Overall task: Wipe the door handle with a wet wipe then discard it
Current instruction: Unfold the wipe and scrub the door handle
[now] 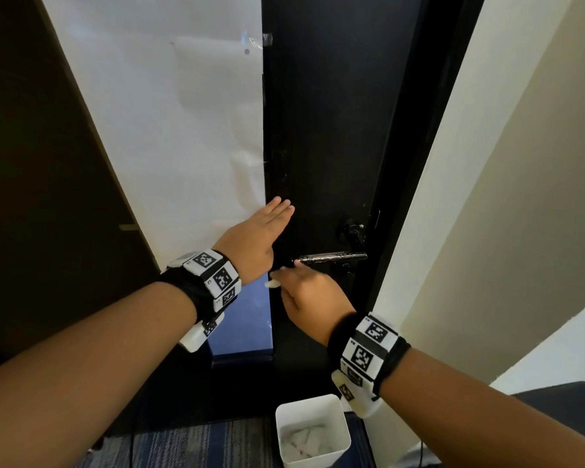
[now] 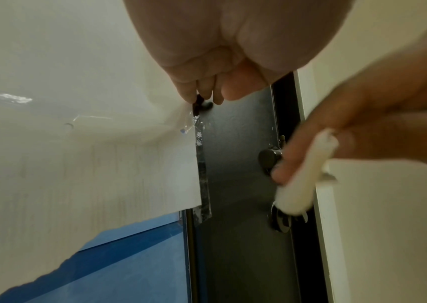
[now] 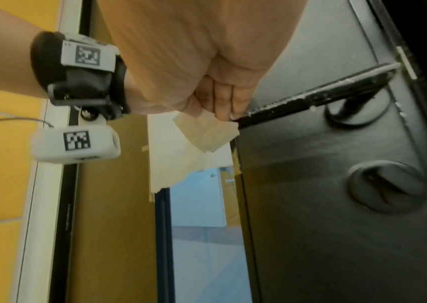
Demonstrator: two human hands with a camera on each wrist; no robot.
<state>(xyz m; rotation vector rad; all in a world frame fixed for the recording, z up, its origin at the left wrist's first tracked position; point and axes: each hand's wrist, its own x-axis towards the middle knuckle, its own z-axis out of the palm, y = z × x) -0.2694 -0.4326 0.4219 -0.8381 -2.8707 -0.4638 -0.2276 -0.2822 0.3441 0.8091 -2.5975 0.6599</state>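
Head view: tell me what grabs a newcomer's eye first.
The right hand pinches a folded white wet wipe at the free end of the black lever door handle. The left hand lies flat against the black door. A white square bin holding crumpled wipes stands below.

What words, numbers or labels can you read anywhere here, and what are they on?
No readable words or numbers anywhere.
Left wrist band: black-and-white square code patterns only; tiny marks beside them too small to read.
Right wrist band: same code patterns, small marks unreadable.
Door handle, white paper, white bin: no text.
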